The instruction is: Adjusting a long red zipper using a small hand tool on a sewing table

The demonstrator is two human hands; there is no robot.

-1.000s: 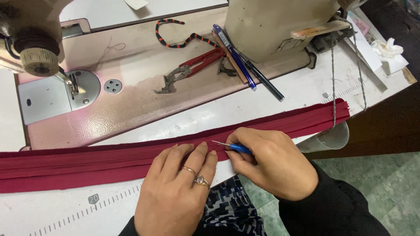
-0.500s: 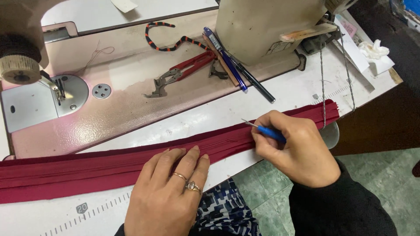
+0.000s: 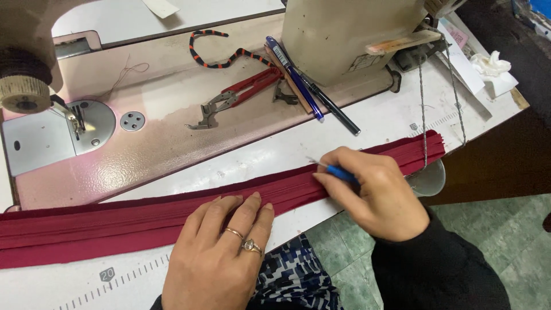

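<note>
At the far left the needle plate (image 3: 86, 123) sits under the handwheel (image 3: 23, 95) on the pale pink machine bed (image 3: 172, 155), with a loose thread (image 3: 123, 77) lying just behind it. A long band of dark red fabric (image 3: 86, 229) runs across the white table (image 3: 367, 123) from the left edge up toward the right, folded flat along the front of the bed. The left hand (image 3: 221, 258), with two rings, lies palm down on the fabric, fingers flat and spread, pressing it to the table and gripping nothing. Behind it on the bed lie red-handled snips (image 3: 235, 95), a striped orange-and-black cord (image 3: 221, 51) and, leaning against the machine body (image 3: 350, 34), a blue pen (image 3: 295, 77) beside a black pen (image 3: 333, 109). Farther right, the right hand (image 3: 376, 192) is closed around a small blue-handled tool (image 3: 341, 172), pinched between thumb and fingers, its thin metal tip pointing left just above the upper edge of the fabric; whether the tip touches the cloth cannot be told. The fabric's pleated end (image 3: 427, 149) reaches the table's right edge, where a grey string (image 3: 423, 109) hangs across it. A crumpled white tissue (image 3: 488, 63) lies at the far right corner.
</note>
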